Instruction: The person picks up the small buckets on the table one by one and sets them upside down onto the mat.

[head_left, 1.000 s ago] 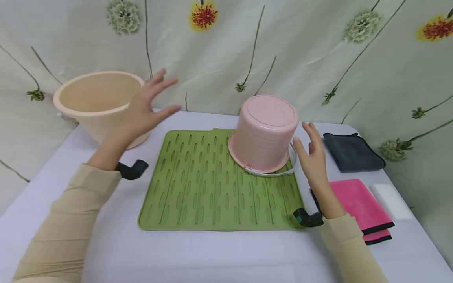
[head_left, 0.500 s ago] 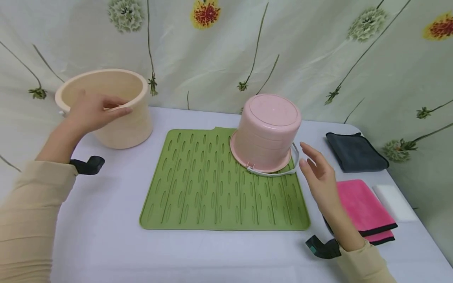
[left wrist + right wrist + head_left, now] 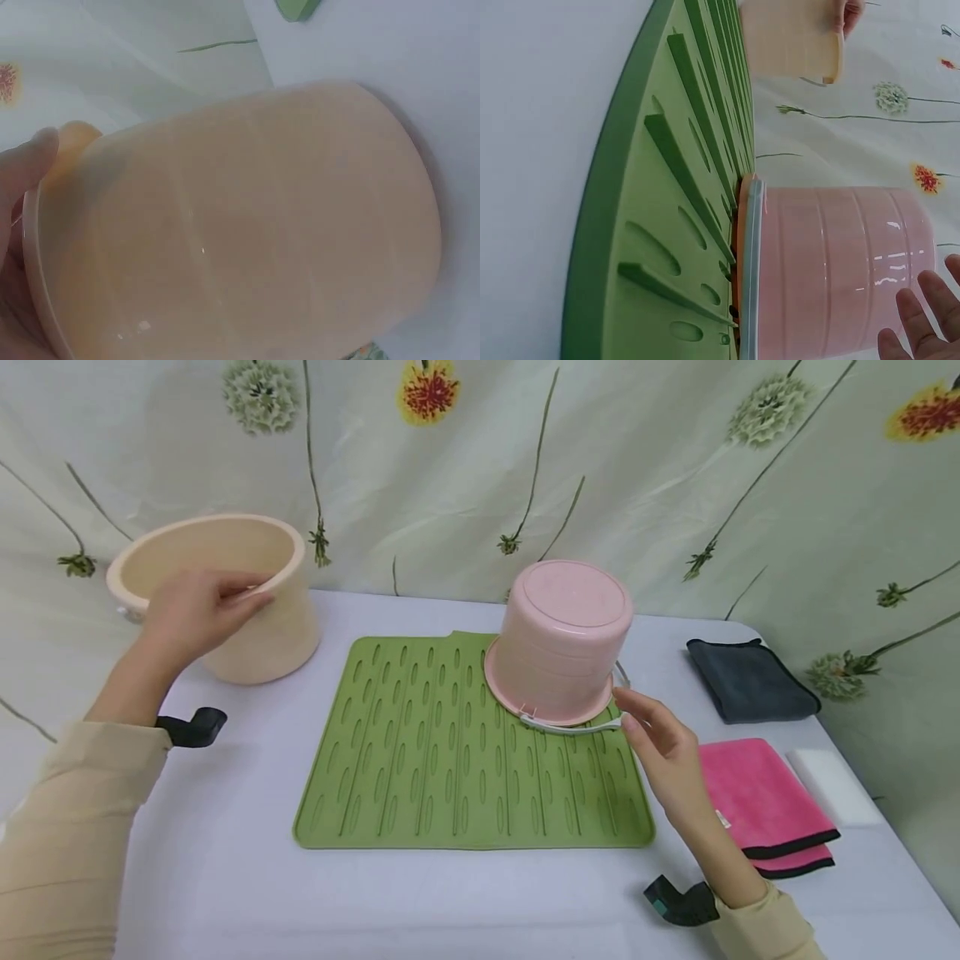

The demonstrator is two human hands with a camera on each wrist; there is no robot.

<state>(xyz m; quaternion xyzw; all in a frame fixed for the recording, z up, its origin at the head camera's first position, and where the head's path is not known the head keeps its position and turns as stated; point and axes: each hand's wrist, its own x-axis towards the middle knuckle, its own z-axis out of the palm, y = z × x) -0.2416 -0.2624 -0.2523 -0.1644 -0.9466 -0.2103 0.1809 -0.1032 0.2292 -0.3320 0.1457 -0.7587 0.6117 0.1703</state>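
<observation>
At the back left stands a beige bucket, upright with its mouth up. My left hand pinches its near rim, fingers inside and thumb on the outer wall; the left wrist view shows the thumb at that rim. A pink bucket sits upside down on a green ridged mat, its pale handle lying around its rim. To its right is my right hand, fingertips close to the handle. The right wrist view has these fingers spread loosely beside the bucket wall, holding nothing.
On the right of the white-covered table lie a folded dark cloth, a folded pink cloth with black edging and a white block. A flower-printed curtain hangs behind the table's back edge.
My left hand has gone from open in front of the beige bucket to its rim, and the leaning bucket now stands upright. My right hand dropped lower, then came in toward the pink bucket's handle.
</observation>
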